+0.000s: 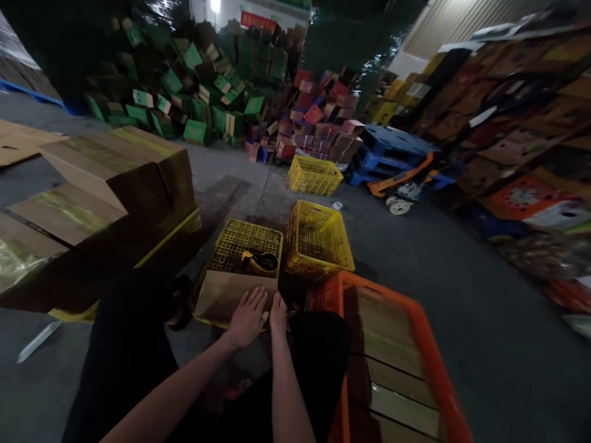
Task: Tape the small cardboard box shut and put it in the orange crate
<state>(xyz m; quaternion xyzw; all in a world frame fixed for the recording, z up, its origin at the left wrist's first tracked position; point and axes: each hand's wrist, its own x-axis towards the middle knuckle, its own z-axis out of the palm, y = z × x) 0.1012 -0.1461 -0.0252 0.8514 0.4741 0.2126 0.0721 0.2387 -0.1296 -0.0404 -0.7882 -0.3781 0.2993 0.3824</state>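
A flat brown cardboard piece (221, 294), possibly a folded carton, lies across the near part of a yellow plastic crate (242, 234) between my knees. My left hand (248, 317) rests palm down on the cardboard, its fingers stretched out. At the right end of the same cardboard is my right hand (277, 314), fingers straight and close together along the edge. Neither hand grips anything that I can make out. Just beyond the cardboard, a tape dispenser (263, 263) with a yellow handle lies on the crate's lattice surface.
An orange crate (410, 301) holding closed cartons stands by my right knee. Yellow crates (318, 237) sit ahead. Taped cartons (152, 166) are stacked at left. Farther off are a pallet jack (401, 184), blue pallets (392, 144) and heaped green boxes (196, 129).
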